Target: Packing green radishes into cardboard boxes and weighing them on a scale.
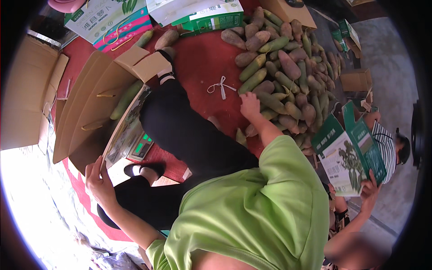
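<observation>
My left hand [100, 181] grips the near edge of an open cardboard box [81, 103], thumb and fingers on its rim. Inside the box, a long green radish [126, 100] shows past the raised flaps; the rest of the inside is hidden. Beside the box, partly under it, is a scale [143, 146] with a lit green display. Out to the right, my right hand [249, 106] is at the near left edge of a large pile of green and reddish radishes [288, 67]. Its fingers are loosely apart, with nothing seen in them, just below a green radish [253, 81].
A white tied string [222, 87] lies on the red mat [202, 58]. Printed cartons [207, 22] stand at the far side, and another brown box [27, 90] at the far left. At right, a co-worker holds a green-and-white carton [342, 162]; a person in stripes [384, 146] is behind.
</observation>
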Tool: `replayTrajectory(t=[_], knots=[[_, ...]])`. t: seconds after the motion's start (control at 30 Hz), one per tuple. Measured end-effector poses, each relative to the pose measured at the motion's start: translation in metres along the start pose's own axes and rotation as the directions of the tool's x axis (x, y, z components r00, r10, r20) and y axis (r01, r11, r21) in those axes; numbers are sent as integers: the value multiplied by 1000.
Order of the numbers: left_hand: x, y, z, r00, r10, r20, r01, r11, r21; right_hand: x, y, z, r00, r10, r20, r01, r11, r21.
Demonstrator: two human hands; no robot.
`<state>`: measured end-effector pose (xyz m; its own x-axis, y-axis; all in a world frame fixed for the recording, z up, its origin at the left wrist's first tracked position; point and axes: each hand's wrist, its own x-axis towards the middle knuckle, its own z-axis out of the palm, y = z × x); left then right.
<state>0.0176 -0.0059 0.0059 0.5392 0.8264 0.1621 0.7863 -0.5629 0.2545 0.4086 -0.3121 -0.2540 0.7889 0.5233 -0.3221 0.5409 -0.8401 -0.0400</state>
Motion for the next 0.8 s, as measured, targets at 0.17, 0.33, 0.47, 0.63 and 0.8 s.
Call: replayTrajectory(t=[0.17, 0.33, 0.47, 0.63, 0.8], knots=[[0, 0, 2, 999, 30, -15, -30, 1000, 5, 15, 40, -14, 988, 62, -143, -90, 975, -203], [0, 4, 1, 998, -62, 29, 62, 998, 1, 12, 54, -19, 974, 156, 167, -104, 952, -286], [0, -4, 6, 1000, 4, -8, -4, 1000, -17, 10, 60, -4, 989, 105, 104, -63, 936, -346], [1, -4, 6, 1000, 0, -17, -1, 1000, -28, 9, 55, -3, 989, -33, 142, 100, 865, -492], [2, 0, 5, 1000, -18, -8, 18, 998, -62, 9, 52, -5, 993, -18, 116, 71, 878, -472]])
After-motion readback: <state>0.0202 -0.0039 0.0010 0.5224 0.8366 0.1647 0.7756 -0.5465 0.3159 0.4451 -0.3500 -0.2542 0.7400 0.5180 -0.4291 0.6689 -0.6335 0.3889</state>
